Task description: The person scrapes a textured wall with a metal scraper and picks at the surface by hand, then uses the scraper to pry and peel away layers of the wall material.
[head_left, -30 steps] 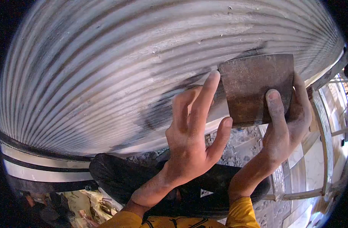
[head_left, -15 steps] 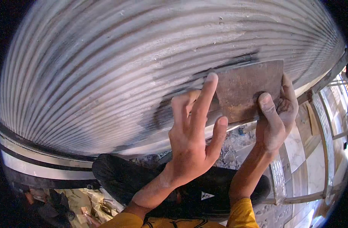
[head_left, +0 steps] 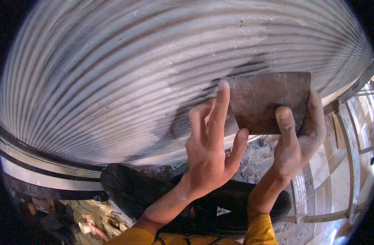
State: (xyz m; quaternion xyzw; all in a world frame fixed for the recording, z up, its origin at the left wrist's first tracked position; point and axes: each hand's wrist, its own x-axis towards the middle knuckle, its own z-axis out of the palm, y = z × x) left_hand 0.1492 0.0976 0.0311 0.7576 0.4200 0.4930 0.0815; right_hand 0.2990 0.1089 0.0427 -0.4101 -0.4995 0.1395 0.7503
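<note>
A flat, brownish metal scraper plate with worn, smudged faces is held up before a ribbed, grey-white curved surface. My right hand grips its right side, thumb pressed on the near face and fingers behind it. At its left edge is my left hand, with the index finger stretched up to the upper corner and the thumb tip by the lower corner. The left hand's other fingers are partly curled but apart. Dark, damp-looking smears mark the ribs behind the hands.
Below the ribbed surface, my dark-clothed legs are folded. Crumbled debris lies on the floor under the hands. On the right stands a metal frame over pale tiles. Crumpled wrappings and scraps lie at lower left.
The scraper plate has shifted slightly right and down and tilted, its face now darker. My right hand moved with it, and my left hand followed a little to the right.
</note>
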